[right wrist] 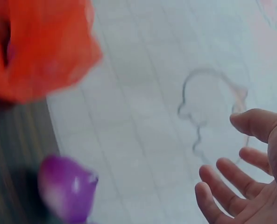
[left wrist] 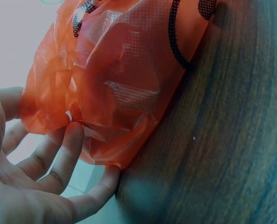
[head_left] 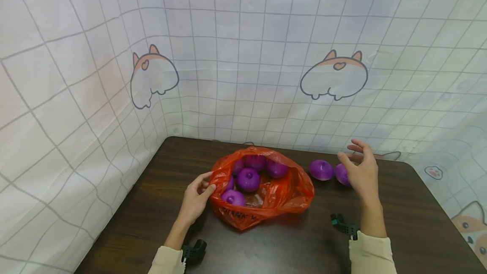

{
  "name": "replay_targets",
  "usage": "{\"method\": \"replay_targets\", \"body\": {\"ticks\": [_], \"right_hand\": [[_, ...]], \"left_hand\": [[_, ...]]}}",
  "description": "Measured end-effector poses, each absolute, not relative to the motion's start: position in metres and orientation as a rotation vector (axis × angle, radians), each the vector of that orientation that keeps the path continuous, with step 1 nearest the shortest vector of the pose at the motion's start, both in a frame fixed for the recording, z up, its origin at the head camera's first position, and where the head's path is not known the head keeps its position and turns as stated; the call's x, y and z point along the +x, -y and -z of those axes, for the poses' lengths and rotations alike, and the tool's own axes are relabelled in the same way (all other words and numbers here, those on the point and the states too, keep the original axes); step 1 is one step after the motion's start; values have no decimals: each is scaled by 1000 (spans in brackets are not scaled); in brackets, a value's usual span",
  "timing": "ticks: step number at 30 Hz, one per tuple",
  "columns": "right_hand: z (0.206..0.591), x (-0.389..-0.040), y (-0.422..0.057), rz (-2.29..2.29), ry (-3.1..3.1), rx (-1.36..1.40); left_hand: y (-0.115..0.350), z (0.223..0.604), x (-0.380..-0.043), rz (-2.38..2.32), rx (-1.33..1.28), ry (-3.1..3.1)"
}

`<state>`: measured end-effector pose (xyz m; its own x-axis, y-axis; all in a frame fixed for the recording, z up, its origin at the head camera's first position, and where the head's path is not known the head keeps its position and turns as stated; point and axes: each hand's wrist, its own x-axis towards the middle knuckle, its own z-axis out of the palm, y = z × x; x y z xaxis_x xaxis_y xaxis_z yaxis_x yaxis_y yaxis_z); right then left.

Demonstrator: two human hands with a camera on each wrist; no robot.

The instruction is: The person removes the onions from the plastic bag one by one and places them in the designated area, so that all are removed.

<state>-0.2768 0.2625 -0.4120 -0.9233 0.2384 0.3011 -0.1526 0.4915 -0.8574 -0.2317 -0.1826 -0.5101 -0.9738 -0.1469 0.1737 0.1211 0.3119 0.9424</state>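
Red plastic bag (head_left: 291,189) near the worktop's (head_left: 289,248) far edge gapes around purple balls (head_left: 248,179), its rim (head_left: 220,175) pinched by the left hand (head_left: 195,198). Near the far right corner, the right hand (head_left: 365,176), relaxed and empty, hovers by 2 loose balls (head_left: 321,170); a careless nudge could roll 1 off that edge.

You're somewhere curtained off, booth-like: cartoon-printed sheeting (head_left: 243,64) hangs from ten to two o'clock around your counter (head_left: 293,246).
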Motion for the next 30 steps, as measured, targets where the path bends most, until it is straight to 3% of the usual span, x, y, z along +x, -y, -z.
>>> {"method": "replay_targets", "body": {"ticks": [14,30], "right_hand": [[405,-268,-175,-1358,2354,507],[440,-262,-109,-1356,2598,913]], "left_hand": [[183,510,-233,1747,34,2366],[180,506,-233,1746,80,2384]]}}
